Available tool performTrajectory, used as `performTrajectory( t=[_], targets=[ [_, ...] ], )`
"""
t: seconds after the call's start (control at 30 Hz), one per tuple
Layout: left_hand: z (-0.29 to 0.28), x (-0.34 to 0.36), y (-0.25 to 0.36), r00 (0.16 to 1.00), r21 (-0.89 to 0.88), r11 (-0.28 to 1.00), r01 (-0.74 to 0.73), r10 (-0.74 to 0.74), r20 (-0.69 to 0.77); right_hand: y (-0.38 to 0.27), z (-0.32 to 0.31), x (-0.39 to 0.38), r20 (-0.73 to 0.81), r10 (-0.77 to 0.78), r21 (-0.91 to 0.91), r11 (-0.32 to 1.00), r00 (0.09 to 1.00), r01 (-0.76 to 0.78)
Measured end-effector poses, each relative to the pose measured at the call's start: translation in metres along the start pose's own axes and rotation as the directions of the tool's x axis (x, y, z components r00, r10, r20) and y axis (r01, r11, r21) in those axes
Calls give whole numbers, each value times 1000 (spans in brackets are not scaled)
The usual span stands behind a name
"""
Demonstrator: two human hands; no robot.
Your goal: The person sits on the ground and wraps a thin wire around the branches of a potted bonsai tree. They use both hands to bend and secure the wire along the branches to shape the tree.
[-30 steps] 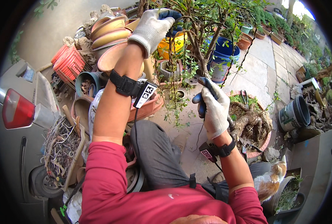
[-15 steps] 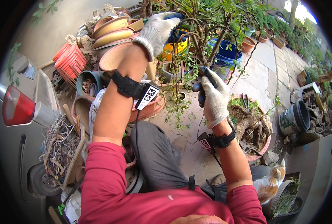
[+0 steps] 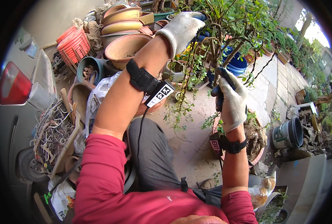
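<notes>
Far L, see 1 red tail light (image 3: 15, 84) on 1 grey vehicle (image 3: 28, 121). Next, 1 tangle of thin strips (image 3: 53, 134) in 1 shallow tray (image 3: 69, 148). Above, 1 stack of orange-red baskets (image 3: 75, 47); can't count layers. Just R of that, 1 teal pot (image 3: 100, 69) w/ dry bits inside; beyond, 1 pile of round pots (image 3: 122, 27), at least 4.

Then 1 black strap (image 3: 140, 74) w/ 1 small box (image 3: 160, 93), worn below L hand (image 3: 182, 30). On it, 1 pale glove w/ dark-blue fingers, up among twigs of 1 leafy tree (image 3: 229, 18), top ctr. Fingertips partly hidden; can't tell if wide, narrow or holding. On R hand (image 3: 231, 100), matching glove, lower, right by trunk; fingers bent, close together; can't tell if holding trunk.

Behind tree, 1 blue bucket (image 3: 240, 66). Beside R forearm, partly hidden, 1 pinkish pot (image 3: 258, 156) w/ gnarled root (image 3: 256, 140). Below, 1 orange-white cat (image 3: 262, 191). Far R, 1 pale bucket (image 3: 281, 135) w/ dark mouth.
</notes>
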State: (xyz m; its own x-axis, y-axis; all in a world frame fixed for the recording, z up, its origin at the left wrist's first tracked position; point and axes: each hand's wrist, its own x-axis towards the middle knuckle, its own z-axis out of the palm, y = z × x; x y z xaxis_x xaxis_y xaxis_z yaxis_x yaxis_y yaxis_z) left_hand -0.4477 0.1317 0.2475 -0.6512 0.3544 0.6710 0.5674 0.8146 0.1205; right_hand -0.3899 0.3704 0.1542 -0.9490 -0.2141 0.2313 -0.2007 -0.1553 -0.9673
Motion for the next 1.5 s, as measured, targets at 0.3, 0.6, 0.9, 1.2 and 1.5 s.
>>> performTrajectory(
  t=[0.3, 0.6, 0.9, 1.2, 1.5],
  targets=[
    [11, 3, 10, 882, -608, 683, 405, -467, 64, -4, -3, -5, 12, 5, -51, 999, 1000, -4],
    [-27, -14, 25, 841, 27, 946, 323, -274, -466, -1, -3, -3, 19, -65, -129, 989, 998, 67],
    [-10, 11, -10, 949, 176, 977, 116, -56, -309, 0, -3, -1, 25, -70, -130, 989, 997, 73],
    [-2, 24, -28, 959, -221, 975, 0, -63, -277, -3, -2, -2, 13, -65, -134, 989, 998, 66],
    [0, 28, -25, 949, -398, 917, -40, -90, -303, -8, -1, -4, -3, -55, -250, 967, 998, 52]
  ],
)
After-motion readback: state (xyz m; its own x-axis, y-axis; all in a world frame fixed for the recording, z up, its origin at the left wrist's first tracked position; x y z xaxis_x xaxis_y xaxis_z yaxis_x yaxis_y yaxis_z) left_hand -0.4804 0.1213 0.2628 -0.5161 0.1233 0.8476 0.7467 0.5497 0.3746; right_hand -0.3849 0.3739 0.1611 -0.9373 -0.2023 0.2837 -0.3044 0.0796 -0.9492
